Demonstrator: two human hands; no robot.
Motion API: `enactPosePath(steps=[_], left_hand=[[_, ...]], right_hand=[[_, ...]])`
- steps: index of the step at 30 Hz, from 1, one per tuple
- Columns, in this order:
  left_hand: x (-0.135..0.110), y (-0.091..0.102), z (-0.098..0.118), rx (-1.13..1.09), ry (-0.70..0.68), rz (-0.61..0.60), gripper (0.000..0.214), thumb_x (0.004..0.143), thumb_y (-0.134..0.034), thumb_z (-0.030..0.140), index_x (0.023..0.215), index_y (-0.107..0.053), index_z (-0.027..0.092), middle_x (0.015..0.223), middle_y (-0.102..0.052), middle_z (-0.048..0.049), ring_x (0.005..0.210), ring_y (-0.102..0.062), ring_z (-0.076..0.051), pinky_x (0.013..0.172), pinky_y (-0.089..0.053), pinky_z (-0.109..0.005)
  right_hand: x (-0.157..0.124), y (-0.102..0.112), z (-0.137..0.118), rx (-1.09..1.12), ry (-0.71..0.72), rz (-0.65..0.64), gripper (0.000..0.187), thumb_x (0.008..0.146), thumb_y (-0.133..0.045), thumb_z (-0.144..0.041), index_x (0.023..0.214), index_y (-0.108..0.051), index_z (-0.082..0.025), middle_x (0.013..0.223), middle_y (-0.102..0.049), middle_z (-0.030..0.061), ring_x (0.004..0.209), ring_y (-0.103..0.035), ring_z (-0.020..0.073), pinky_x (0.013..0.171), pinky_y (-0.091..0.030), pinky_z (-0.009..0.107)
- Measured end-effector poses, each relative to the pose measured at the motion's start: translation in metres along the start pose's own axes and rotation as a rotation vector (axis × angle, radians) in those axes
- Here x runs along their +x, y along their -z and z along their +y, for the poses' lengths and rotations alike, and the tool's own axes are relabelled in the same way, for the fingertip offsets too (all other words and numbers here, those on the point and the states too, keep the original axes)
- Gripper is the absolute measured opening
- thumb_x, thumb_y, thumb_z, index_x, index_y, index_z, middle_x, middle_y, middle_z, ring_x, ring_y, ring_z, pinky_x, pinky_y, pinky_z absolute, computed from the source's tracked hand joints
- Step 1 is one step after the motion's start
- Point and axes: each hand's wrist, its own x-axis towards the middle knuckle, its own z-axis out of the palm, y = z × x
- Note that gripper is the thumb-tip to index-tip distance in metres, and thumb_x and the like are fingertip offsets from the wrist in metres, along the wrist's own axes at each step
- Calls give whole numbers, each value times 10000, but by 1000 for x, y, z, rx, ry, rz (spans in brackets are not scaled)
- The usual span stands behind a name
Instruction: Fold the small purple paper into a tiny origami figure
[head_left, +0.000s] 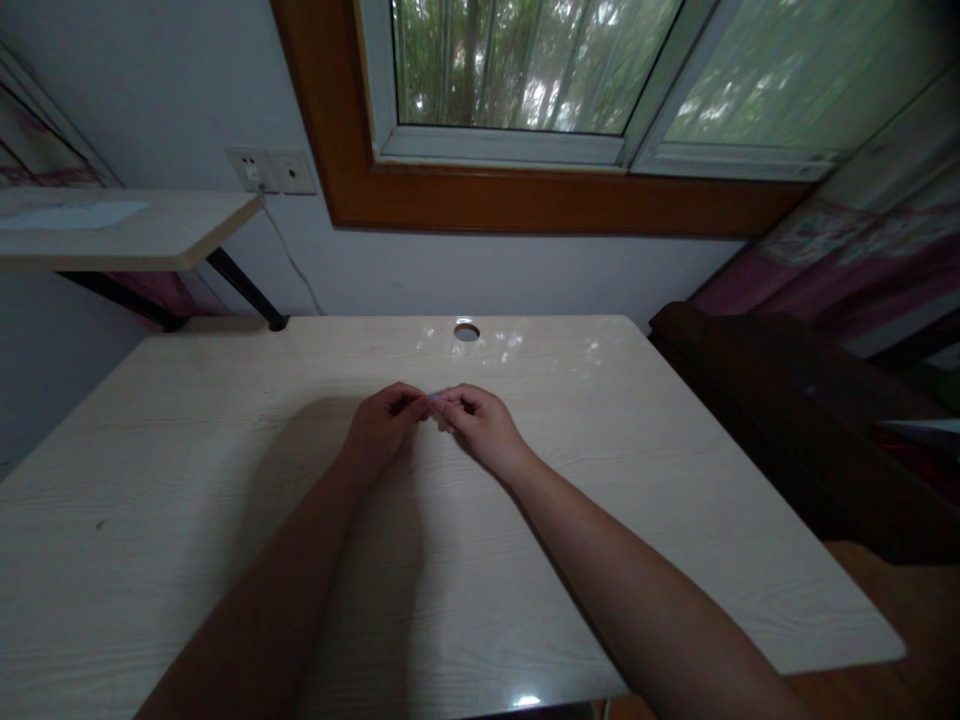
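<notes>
My left hand (384,425) and my right hand (480,425) rest together on the middle of a pale wooden desk (187,480). Both hands have their fingers curled into a pinch, fingertips meeting. Between the fingertips sits a tiny pale object (435,400), too small to name. Both forearms reach in from the bottom of the view.
A round cable hole (466,331) lies near the desk's far edge. A raised shelf (127,235) stands at the back left under a wall socket (271,171). A dark piece of furniture (787,420) is to the right, a window (525,70) ahead.
</notes>
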Motion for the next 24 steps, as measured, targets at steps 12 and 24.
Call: enactPosePath(steps=[12,24], left_hand=[[1,1,5,44,-28,16,240,795,-664,431,833,-683,194,823,-693,-31,751,-633,-165,710,-502,-270],[0,2,7,54,2,33,232,785,-668,418,791,-685,187,788,-690,-22,732,-619,-165,698,-487,-264]], right_hand=[[-1,0,3,-52,44,-1,268,853,-635,-448,870,-697,-188,645,-606,0,567,-541,125,571,-425,246],[-1,0,1,-86,65,39,267,852,-635,-453,839,-699,-194,663,-608,4,572,-551,128,573,-426,249]])
